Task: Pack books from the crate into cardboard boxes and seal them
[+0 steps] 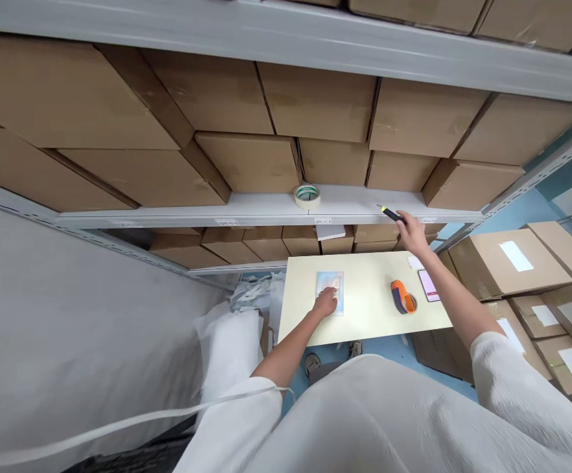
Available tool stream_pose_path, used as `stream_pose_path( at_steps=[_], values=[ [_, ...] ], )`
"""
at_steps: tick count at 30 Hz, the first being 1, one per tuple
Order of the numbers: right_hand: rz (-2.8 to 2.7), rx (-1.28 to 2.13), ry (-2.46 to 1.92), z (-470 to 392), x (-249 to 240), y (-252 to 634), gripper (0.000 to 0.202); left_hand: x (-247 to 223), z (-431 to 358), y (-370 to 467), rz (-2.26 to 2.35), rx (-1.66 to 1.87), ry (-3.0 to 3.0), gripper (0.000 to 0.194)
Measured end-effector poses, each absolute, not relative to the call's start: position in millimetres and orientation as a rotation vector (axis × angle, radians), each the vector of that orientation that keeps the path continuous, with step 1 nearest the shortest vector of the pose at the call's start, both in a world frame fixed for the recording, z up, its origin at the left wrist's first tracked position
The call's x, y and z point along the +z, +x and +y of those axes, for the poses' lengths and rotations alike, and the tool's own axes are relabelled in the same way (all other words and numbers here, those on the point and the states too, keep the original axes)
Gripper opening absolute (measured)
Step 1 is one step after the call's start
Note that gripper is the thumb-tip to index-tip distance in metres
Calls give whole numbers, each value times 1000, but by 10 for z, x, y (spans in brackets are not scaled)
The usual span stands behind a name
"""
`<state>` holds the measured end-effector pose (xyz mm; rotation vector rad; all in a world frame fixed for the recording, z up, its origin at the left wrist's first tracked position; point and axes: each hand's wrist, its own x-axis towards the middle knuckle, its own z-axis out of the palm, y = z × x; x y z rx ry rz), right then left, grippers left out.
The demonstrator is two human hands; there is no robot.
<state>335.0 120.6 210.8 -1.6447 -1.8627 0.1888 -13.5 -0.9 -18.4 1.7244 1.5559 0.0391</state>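
Observation:
My left hand (326, 302) rests on a thin, light-blue picture packet (333, 279) lying on the cream tabletop (359, 315). Its fingers are stretched over the packet, pressing on it rather than wrapped round it. Raised by the shelf edge, my right hand (413, 231) is closed round a black and yellow utility knife (392, 213), whose thin tip points left over the shelf. An orange and dark tape dispenser (402, 297) lies on the table between my arms. Right of it is a phone (429, 286) with a pink screen.
A roll of tape (307, 196) sits on the grey metal shelf (342, 200), before rows of cardboard boxes (249, 161). Labelled cartons (493, 263) are stacked at right. White wrapping material (229, 348) stands left of the table, and a pale cable (167, 414) crosses the lower left.

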Motion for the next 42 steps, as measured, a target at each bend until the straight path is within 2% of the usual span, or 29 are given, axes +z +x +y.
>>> stream_pose_path(
  at_steps=[4,8,16,19,23,26,29,32,37,42],
  values=[
    [-2061,-64,-1639,1846,2211,3665,43,-235,-5,5,1591,35,1684,52],
    [-2130,-131,-1608,2178,2102,3824,35,-297,-15,55,1620,20,1669,51],
    [-2057,-106,-1403,2015,2024,3699,28,-346,-44,-93,1684,37,1634,51],
    [-2134,53,-1229,1663,1799,3343,27,-381,-58,-185,1727,73,1613,51],
    [-2087,537,-1197,1037,1041,2667,25,-446,-64,-322,1783,85,1556,53],
    [-1864,1015,-1474,610,360,2229,30,-510,-65,-414,1776,95,1525,51],
    [-1561,1295,-1878,314,-157,1961,34,-595,-76,-475,1763,134,1500,50],
    [-1365,1359,-2084,159,-447,1815,39,-683,-97,-506,1738,194,1492,50],
    [-1274,1380,-2148,122,-637,1638,43,-770,-116,-541,1700,257,1474,50],
    [-1216,1355,-2208,144,-692,1509,33,-785,-106,-606,1667,275,1456,52]
  ],
)
